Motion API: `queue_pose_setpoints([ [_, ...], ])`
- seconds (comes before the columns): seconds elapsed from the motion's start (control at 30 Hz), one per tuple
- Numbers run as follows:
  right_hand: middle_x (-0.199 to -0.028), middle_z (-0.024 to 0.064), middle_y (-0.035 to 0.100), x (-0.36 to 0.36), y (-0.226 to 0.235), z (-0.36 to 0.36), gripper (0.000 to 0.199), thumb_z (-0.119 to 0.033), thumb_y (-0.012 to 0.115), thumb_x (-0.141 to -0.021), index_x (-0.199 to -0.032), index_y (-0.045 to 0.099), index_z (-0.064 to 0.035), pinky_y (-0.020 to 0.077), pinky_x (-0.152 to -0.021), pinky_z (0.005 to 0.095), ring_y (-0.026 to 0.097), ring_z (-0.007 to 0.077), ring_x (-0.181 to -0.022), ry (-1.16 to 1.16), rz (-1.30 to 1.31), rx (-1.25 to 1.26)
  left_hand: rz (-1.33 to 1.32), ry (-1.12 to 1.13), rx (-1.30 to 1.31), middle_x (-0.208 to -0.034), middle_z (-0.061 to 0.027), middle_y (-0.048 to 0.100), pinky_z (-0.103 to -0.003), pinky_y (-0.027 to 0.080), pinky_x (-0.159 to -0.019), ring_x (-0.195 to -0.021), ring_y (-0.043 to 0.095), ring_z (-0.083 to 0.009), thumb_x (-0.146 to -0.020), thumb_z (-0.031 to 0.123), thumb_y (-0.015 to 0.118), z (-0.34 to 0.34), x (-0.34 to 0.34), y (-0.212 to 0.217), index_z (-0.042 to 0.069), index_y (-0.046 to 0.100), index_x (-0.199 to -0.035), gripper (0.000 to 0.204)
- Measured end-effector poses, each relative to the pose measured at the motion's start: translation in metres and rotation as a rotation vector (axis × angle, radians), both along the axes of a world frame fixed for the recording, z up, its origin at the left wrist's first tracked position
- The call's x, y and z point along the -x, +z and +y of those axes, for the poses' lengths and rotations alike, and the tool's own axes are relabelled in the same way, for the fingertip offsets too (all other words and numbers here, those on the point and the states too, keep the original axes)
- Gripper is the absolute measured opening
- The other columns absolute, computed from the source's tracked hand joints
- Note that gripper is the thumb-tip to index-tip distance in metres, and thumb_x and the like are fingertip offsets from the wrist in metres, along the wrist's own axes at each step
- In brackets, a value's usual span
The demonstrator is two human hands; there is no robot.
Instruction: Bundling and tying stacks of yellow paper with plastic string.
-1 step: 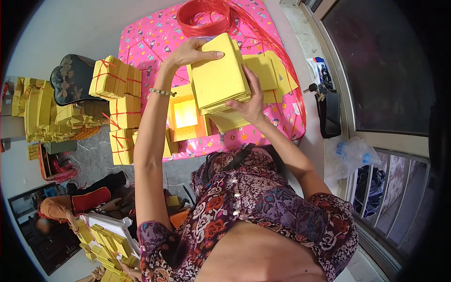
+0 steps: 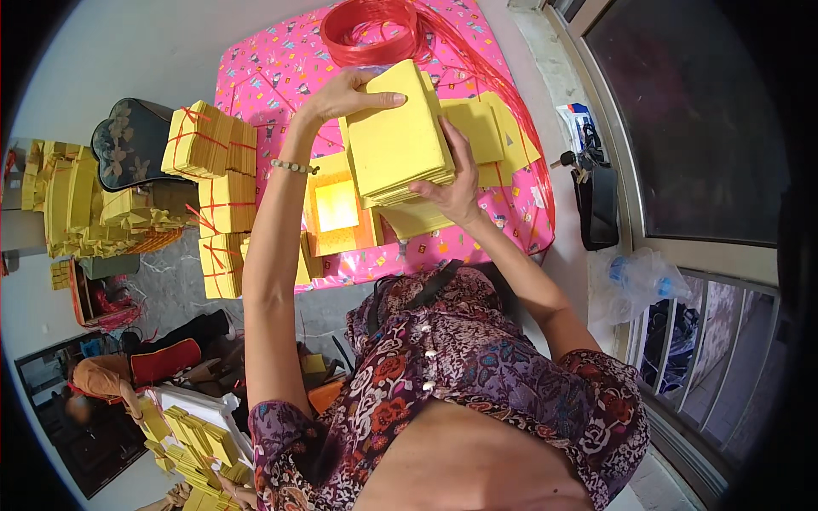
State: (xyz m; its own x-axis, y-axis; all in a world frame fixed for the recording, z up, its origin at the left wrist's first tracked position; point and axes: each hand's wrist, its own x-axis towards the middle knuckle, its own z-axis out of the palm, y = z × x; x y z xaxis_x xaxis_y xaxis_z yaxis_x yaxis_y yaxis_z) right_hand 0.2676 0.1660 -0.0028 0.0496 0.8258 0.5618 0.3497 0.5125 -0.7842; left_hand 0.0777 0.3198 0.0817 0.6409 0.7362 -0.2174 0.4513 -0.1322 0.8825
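Between my two hands is a thick stack of yellow paper sheets, raised and tilted over the pink table. My left hand grips its upper left edge, thumb lying across the top sheet. Around the lower right corner my right hand is closed, with fingers along the side and thumb at the near edge. Under and beside the stack lie more loose yellow sheets. One sheet with an orange border and pale bright middle lies to the left, partly covered.
Red-tied yellow paper bundles stand at the table's left edge. A red plastic twine coil sits on the pink patterned tablecloth, strands trailing right. A dark chair back is farther left. Another person is beside yellow stacks, lower left.
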Motion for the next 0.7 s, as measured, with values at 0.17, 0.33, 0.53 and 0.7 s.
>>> queue_pose_setpoints([
  [0.17,-0.135,0.0212,0.039,-0.013,0.005,-0.006,0.110,-0.057,0.078,-0.058,-0.138,0.031,0.0022,0.0354,-0.104,0.0430,0.040,0.0356,-0.126,0.044,-0.102,-0.047,-0.013,-0.021,0.049,-0.088,-0.0055,0.067,-0.026,0.048,-0.071,-0.080,0.061,-0.0105,-0.075,0.048,0.073,-0.002,0.000,0.010,0.002,0.063,-0.113,0.061],
  [0.33,-0.138,0.0209,0.037,-0.016,-0.008,-0.005,0.110,-0.056,0.079,-0.056,-0.139,0.032,0.0006,0.0341,-0.105,0.0443,0.037,0.0358,-0.128,0.036,-0.170,0.027,0.016,0.000,0.041,-0.084,-0.0057,0.067,-0.028,0.049,-0.068,-0.075,0.062,-0.0118,-0.073,0.051,0.074,-0.002,-0.002,0.007,0.000,0.066,-0.104,0.060],
  [0.53,-0.140,0.0204,0.037,-0.016,-0.009,-0.006,0.110,-0.054,0.079,-0.057,-0.139,0.031,-0.0003,0.0342,-0.105,0.0447,0.037,0.0361,-0.129,0.032,-0.160,0.062,0.043,0.012,0.033,-0.089,-0.0068,0.067,-0.027,0.049,-0.072,-0.080,0.063,-0.0128,-0.073,0.050,0.075,-0.001,-0.003,0.005,0.000,0.064,-0.109,0.063],
  [0.7,-0.141,0.0206,0.035,-0.014,-0.008,-0.007,0.110,-0.055,0.077,-0.058,-0.140,0.029,-0.0002,0.0330,-0.106,0.0446,0.035,0.0366,-0.130,0.051,-0.144,0.101,0.024,0.011,0.039,-0.091,-0.0065,0.067,-0.027,0.050,-0.073,-0.081,0.063,-0.0128,-0.073,0.048,0.075,0.003,0.000,-0.005,0.001,0.063,-0.113,0.063],
])
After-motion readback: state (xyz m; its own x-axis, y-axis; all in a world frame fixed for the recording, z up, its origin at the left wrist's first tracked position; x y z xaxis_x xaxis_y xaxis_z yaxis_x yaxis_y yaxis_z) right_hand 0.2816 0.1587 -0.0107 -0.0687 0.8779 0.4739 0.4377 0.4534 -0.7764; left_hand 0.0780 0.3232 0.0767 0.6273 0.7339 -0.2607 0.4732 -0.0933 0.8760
